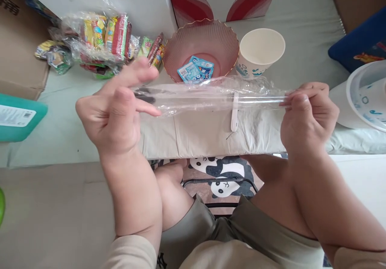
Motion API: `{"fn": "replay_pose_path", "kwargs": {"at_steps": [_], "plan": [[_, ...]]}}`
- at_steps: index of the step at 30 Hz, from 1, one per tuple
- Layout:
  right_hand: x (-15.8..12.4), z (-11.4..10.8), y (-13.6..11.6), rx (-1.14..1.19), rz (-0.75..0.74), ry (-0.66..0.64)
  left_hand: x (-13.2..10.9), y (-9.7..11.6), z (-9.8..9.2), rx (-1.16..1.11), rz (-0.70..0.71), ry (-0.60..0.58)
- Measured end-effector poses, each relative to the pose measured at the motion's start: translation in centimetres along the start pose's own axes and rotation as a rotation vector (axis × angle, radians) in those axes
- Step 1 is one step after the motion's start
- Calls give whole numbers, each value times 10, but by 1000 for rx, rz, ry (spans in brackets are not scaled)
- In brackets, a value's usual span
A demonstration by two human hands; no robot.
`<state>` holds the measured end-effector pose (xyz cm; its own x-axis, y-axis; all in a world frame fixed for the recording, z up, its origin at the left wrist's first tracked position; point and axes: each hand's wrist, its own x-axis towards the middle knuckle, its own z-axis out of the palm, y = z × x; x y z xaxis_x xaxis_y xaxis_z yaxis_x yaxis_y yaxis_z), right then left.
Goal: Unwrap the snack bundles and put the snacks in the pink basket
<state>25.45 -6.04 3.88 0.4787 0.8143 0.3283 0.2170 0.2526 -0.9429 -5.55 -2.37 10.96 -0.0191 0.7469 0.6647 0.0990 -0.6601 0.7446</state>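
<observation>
Tautly, we stretch a clear plastic bag point(196, 101) above the table point(187, 138), near the pink fluted bowl point(199, 40); our right hand point(312, 112) pinches one end, fingers curled, while our left hand point(113, 114) holds the other, fingers splayed.

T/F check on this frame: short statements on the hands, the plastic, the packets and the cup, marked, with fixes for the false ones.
1. The clear plastic spans from the left hand to the right hand. True.
2. The right hand is spread flat. False: its fingers pinch the clear plastic.
3. The blue packets lie in the pink bowl. True.
4. The white paper cup stands right of the pink bowl. True.
5. The white paper cup lies on its side. False: it stands upright.
</observation>
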Motion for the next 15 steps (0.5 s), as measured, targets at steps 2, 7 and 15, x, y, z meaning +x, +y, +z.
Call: {"fn": "replay_pose_path", "kwargs": {"at_steps": [2,7,15], "plan": [[2,1,3,-27,-213,38,0,-5,2,-126,0,12],[1,9,1,284,-89,-44,2,-24,-7,-331,-121,-184],[-8,9,2,264,427,-474,2,-50,-9,-364,-557,0]]}}
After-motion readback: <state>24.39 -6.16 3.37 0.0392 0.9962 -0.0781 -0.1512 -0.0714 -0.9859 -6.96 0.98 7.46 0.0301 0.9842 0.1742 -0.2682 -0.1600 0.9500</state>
